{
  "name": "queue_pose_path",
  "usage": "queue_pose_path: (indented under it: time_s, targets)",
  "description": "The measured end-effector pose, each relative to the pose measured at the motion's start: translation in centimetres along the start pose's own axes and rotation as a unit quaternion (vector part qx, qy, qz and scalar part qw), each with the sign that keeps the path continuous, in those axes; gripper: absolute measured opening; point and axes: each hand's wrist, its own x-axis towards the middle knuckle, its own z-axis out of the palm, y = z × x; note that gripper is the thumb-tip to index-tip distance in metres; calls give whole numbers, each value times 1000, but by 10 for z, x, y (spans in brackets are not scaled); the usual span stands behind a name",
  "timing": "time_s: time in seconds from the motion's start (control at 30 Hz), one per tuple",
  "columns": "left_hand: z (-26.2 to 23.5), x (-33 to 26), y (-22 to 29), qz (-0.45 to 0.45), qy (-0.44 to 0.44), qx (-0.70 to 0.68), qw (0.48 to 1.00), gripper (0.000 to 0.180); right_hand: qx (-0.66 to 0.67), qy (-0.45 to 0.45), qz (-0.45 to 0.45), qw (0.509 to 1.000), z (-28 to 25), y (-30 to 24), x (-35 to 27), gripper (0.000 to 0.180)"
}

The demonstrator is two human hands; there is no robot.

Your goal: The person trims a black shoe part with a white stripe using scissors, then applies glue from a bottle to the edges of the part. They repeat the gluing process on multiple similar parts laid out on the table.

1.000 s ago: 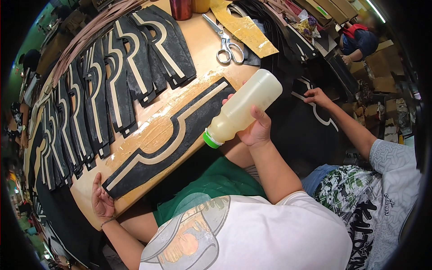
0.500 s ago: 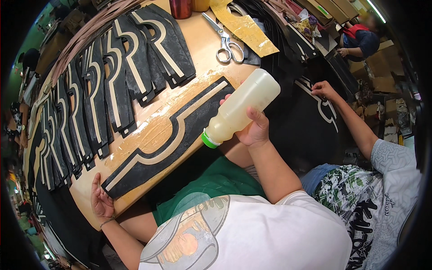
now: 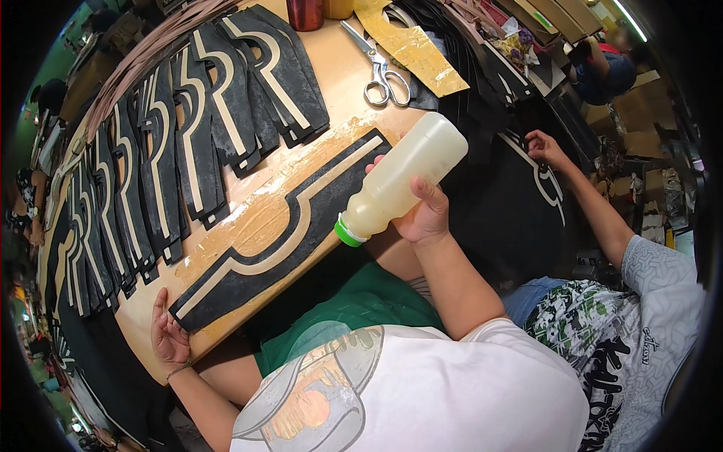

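A translucent squeeze bottle (image 3: pixel 414 162) of pale yellowish liquid is in my right hand (image 3: pixel 428 217), tilted so its green cap (image 3: pixel 347 233) points down and left. The cap hangs near the lower edge of a long black curved piece (image 3: pixel 248 282) that bears a cream strip along its upper side. That piece lies slantwise on the tabletop, its right part partly behind the bottle. At its lower left end rests my left hand (image 3: pixel 171 339), open, fingers extended beside the corner; whether it touches the piece I cannot tell.
Rows of similar black pieces with cream strips (image 3: pixel 218 98) overlap along the far left. Silver scissors (image 3: pixel 384 79) and a yellow sheet (image 3: pixel 410 49) lie at the back, near a dark red container (image 3: pixel 305 13). At right, a co-worker's hand (image 3: pixel 547 147) is by more black pieces.
The bottle has shifted very slightly left in my right hand's grip. My left hand stays at the piece's end. The co-worker's hand at right has moved a little.
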Motion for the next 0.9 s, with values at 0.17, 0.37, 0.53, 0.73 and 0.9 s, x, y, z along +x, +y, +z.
queue_pose_path:
  time_s: [0.17, 0.37, 0.53, 0.73, 0.9]
  targets:
    - [7, 1, 1, -3, 8, -1, 1000, 58, -15, 6, 10, 1000, -2, 0, 0, 70]
    - [6, 1, 0, 5, 0, 1, 1000, 58, 5, 5, 2, 1000, 3, -2, -2, 56]
    - [-2, -3, -4, 18, 1, -17, 1000, 58, 3, 7, -1, 1000, 0, 2, 0, 65]
    - [19, -2, 0, 20, 43, 39, 998, 53, -96, -13, -119, 988, -13, -36, 6, 76]
    - [18, -5, 0, 23, 69, 58, 996, 51, -167, -45, -198, 965, 4, -55, 14, 77]
